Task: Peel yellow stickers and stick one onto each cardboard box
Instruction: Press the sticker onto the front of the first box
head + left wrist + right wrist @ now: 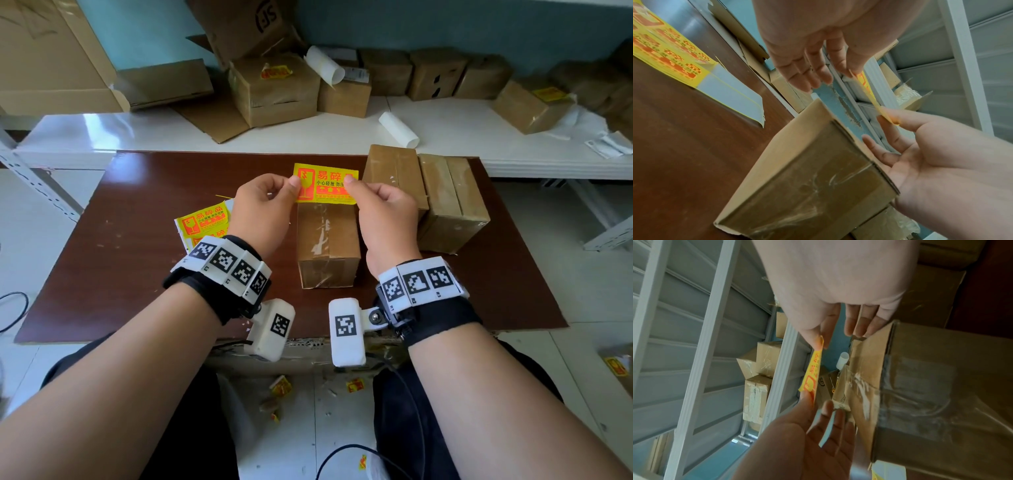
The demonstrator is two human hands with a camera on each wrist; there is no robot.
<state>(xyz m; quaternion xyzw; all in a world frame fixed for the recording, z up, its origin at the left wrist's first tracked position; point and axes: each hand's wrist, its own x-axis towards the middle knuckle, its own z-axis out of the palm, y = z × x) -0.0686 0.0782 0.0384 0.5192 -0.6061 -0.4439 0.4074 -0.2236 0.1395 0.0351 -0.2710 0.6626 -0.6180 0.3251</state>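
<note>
Both hands hold one yellow sticker [325, 183] stretched flat between them, above the far end of a small cardboard box [327, 245]. The left hand [262, 209] pinches the sticker's left edge between thumb and forefinger, and the right hand [385, 209] pinches its right edge the same way — the other fingers of each hand lie loosely curled beneath. In the wrist views the sticker shows edge-on, held clear of the box top and not touching it.

The box stands on the dark brown surface [137, 274] between the two wrists, its taped top bare. Left of the left hand, partly hidden behind it, lies a sheet of yellow stickers [202, 222] with part of its white backing exposed. Just right of the right hand two larger cardboard boxes [442, 198] sit side by side, touching each other.

Beyond the brown surface a white shelf [120, 133] carries more boxes — one [274, 89] bears a crumpled yellow sticker on top, another at the far right [534, 106] also shows yellow — and two curled rolls of white backing paper [399, 130].
</note>
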